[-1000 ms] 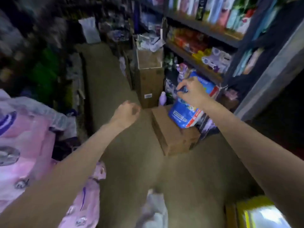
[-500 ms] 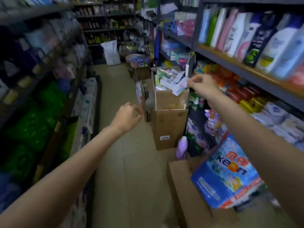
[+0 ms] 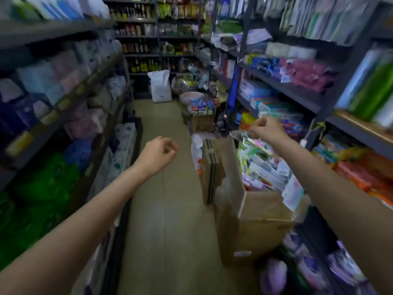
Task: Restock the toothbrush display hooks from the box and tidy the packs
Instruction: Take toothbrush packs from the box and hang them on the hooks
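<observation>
While curled, right hand (image 3: 265, 129) pinches pack (image 3: 247, 139).

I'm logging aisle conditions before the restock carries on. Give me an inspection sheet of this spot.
Surface: tan floor, bare strip down the aisle.
Job's things: open cardboard box packed with toothbrush packs; display hooks not made out.
Clutter: white sack and a small box of goods on the floor further along.
Grippers: right hand pinches a pack at the box top; left hand curled, holding nothing.
Cables: nothing seen.
Surroundings: stocked shelves on both sides.
</observation>
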`<state>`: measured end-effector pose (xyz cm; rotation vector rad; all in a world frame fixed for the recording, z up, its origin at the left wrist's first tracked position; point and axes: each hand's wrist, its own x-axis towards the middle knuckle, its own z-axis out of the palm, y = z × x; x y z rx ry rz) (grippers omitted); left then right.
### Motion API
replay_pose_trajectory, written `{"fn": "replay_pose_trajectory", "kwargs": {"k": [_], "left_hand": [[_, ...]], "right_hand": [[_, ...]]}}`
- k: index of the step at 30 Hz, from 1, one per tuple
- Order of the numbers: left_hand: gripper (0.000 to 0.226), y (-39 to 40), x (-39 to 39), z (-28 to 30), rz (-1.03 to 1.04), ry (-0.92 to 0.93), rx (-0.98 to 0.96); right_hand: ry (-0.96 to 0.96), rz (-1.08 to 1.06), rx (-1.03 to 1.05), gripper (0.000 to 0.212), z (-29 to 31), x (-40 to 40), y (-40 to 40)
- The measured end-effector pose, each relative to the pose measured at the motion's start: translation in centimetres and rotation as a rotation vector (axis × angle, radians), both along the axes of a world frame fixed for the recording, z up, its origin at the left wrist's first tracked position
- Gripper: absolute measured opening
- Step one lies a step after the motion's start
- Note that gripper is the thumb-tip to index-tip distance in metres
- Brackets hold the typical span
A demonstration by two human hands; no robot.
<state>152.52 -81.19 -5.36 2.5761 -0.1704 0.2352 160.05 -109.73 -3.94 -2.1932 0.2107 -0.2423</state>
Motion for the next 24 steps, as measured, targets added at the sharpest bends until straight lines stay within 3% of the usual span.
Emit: {"fn": "replay_pose_trajectory", "kwargs": {"k": [3,8,13,17,20,24], "left_hand": [[0.018,2.2,9.8,0.2,-0.046,0.054,-0.01],[0.019,0.7,25.0,2.4,-0.126,0.054,-0.056],[0.017,-3.5,38.7,3.0,-0.299,0.009,-0.116],[0.018,-8.0,47.3,2.5,-0.48,0.073,-0.114],[0.021,-11.2,53.1,4.0,-0.615,0.019,-0.08],[0.021,-15.1,61.5,6.1,-0.735,-0.067,-0.032]], "right_hand": [[0.018,-0.072,0.089,0.017,0.5,7.5,1.4],[-0.07,-0.201,-0.104,0.029,3.3,17.7,0.5],[-0.121,-0.3,-0.145,0.016,3.4,28.5,-3.1],[-0.089,-0.43,-0.166,0.03,3.5,33.7,-5.5],[-0.092,-0.526,-0.19,0.045,4.9,36.7,-7.7],[-0.124,-0.681,-0.209,0.044,6.1,40.8,-10.7]]}}
